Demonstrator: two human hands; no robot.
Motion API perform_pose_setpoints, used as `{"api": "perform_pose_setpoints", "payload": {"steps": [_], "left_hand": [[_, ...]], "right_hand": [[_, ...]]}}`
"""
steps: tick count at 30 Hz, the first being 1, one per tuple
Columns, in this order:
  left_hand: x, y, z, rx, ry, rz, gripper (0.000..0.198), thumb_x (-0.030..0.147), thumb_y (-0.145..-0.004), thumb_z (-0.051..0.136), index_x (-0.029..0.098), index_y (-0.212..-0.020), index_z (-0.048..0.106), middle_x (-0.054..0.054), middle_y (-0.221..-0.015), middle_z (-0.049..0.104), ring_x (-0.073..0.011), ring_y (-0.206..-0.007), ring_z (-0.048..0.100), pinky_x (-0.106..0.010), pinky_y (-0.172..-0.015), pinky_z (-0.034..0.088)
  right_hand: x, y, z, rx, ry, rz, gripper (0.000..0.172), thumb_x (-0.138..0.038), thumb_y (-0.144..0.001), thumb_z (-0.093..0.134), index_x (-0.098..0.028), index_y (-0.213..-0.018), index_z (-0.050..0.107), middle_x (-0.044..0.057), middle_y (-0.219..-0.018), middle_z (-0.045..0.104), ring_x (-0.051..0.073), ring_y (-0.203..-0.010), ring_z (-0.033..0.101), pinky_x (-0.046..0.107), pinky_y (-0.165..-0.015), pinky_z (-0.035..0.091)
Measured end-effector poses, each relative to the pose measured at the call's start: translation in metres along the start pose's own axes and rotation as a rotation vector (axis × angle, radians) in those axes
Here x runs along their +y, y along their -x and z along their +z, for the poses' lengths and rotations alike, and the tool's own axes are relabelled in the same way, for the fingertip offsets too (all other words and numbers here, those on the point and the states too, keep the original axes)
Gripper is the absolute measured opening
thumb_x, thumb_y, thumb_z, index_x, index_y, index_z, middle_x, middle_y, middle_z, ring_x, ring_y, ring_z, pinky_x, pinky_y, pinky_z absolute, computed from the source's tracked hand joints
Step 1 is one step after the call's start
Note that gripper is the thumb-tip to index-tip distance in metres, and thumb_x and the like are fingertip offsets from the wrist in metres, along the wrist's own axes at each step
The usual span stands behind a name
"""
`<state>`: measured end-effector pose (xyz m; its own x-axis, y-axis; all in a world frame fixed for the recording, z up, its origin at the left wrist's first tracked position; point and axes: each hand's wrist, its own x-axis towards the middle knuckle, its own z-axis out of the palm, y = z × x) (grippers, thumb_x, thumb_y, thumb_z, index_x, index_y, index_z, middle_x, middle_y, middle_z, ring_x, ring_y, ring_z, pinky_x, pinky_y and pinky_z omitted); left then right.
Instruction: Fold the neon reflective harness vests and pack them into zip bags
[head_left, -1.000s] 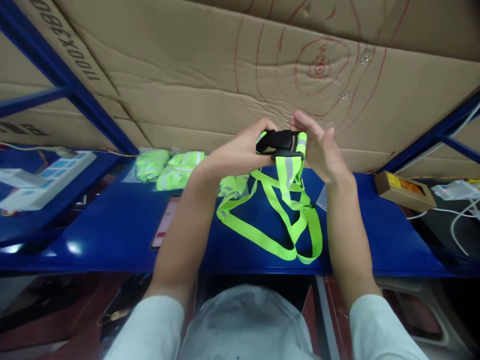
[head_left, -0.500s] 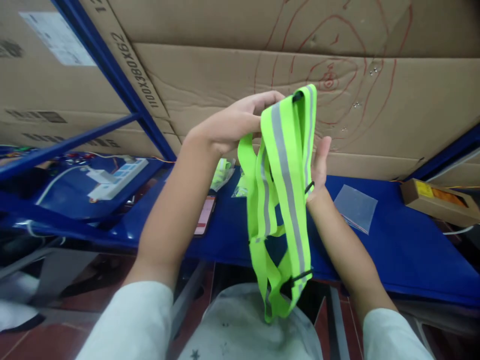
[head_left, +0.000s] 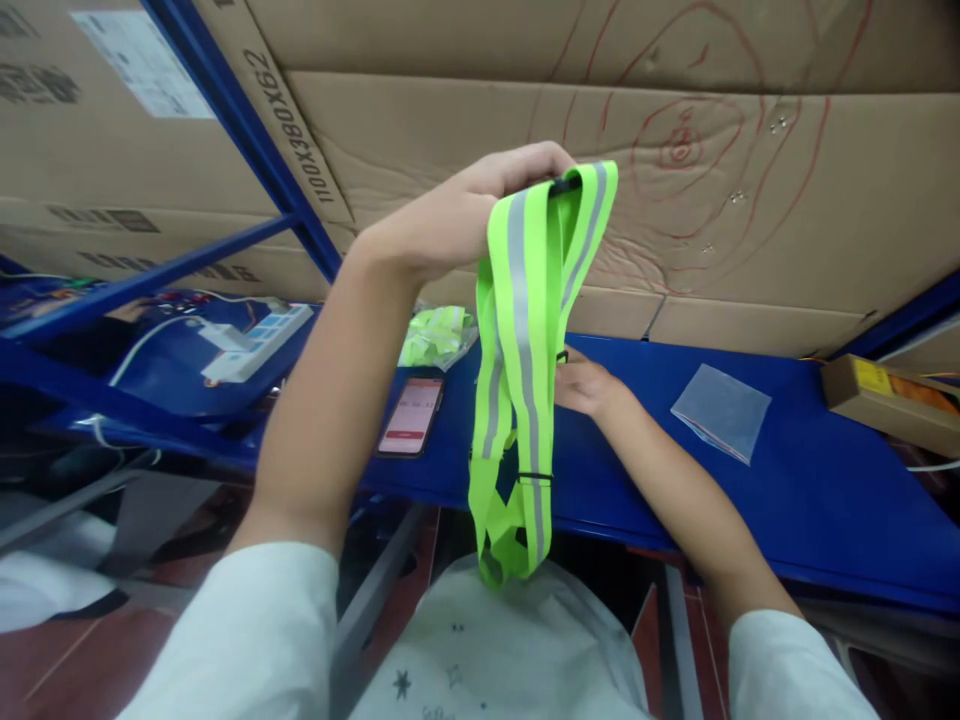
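A neon-yellow reflective safety vest (head_left: 523,330), made of elastic straps with grey stripes and black buckles, hangs in long loops in front of me. My left hand (head_left: 480,200) is closed around its upper end, raised before the cardboard. Lower down, my right hand (head_left: 583,384) is behind the hanging straps, beside a black buckle. The straps cover the fingers of this hand, so I cannot tell whether it grips them. The bottom loops dangle past the table edge, in front of my shirt.
On the blue table (head_left: 660,450) lie a phone (head_left: 411,418), a bagged neon item (head_left: 436,335) and a clear plastic bag (head_left: 721,412). A cardboard box (head_left: 892,405) sits at the right. To the left is a white power strip (head_left: 259,343) behind a blue metal frame (head_left: 150,275). Cardboard (head_left: 450,120) stands behind.
My left hand has shifted slightly left and up with the vest. My right hand has dropped from beside the upper straps to behind them, lower and further left. The straps hang narrower.
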<state>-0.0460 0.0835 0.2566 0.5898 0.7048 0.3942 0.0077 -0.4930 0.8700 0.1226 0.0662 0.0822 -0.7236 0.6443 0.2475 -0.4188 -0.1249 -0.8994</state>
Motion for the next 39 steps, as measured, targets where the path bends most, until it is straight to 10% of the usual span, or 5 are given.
{"api": "perform_pose_setpoints", "payload": {"steps": [9, 23, 29, 35, 39], "left_hand": [[-0.003, 0.010, -0.019, 0.051, -0.310, 0.141, 0.028, 0.022, -0.097, 0.057, 0.010, -0.121, 0.066, 0.000, -0.102, 0.067, -0.0143, -0.094, 0.063, -0.030, -0.087, 0.046], [-0.049, 0.027, -0.033, 0.126, -0.130, -0.137, 0.041, 0.012, -0.073, 0.082, 0.013, -0.113, 0.072, -0.002, -0.104, 0.077, -0.0223, -0.098, 0.063, -0.040, -0.103, 0.050], [-0.067, 0.052, -0.019, 0.242, 0.031, -0.164, 0.035, 0.017, -0.070, 0.083, 0.017, -0.104, 0.076, -0.003, -0.110, 0.078, -0.0242, -0.101, 0.067, -0.042, -0.103, 0.054], [-0.084, 0.090, 0.011, 0.245, 0.117, -0.353, 0.028, 0.020, -0.068, 0.087, 0.021, -0.095, 0.078, -0.002, -0.108, 0.079, -0.0297, -0.111, 0.069, -0.040, -0.101, 0.055], [-0.109, 0.113, 0.034, 0.339, 0.168, -0.401, 0.040, 0.027, -0.064, 0.092, 0.026, -0.102, 0.078, 0.000, -0.114, 0.079, -0.0318, -0.114, 0.070, -0.041, -0.101, 0.057]], "right_hand": [[0.022, 0.000, 0.030, -0.270, -0.039, 0.176, 0.082, -0.057, -0.064, 0.092, -0.018, -0.131, 0.065, 0.013, -0.120, 0.074, 0.030, -0.126, 0.065, 0.043, -0.103, 0.054], [0.032, 0.064, 0.010, -0.027, -0.076, 0.290, 0.058, -0.039, -0.070, 0.091, -0.011, -0.116, 0.069, 0.005, -0.072, 0.076, 0.019, -0.062, 0.073, 0.027, -0.059, 0.058], [0.018, 0.123, -0.001, -0.039, -0.079, 0.339, 0.037, -0.045, -0.072, 0.091, -0.013, -0.080, 0.074, 0.006, -0.070, 0.076, 0.023, -0.088, 0.079, 0.044, -0.119, 0.044], [0.014, 0.183, -0.004, -0.202, -0.335, 0.754, 0.046, -0.037, -0.058, 0.097, -0.012, -0.089, 0.073, 0.008, -0.073, 0.078, 0.023, -0.063, 0.076, 0.033, -0.063, 0.065], [-0.024, 0.201, -0.011, -0.235, -0.139, 1.040, 0.049, -0.031, -0.056, 0.098, -0.010, -0.095, 0.076, 0.009, -0.087, 0.080, 0.022, -0.075, 0.078, 0.031, -0.071, 0.065]]}}
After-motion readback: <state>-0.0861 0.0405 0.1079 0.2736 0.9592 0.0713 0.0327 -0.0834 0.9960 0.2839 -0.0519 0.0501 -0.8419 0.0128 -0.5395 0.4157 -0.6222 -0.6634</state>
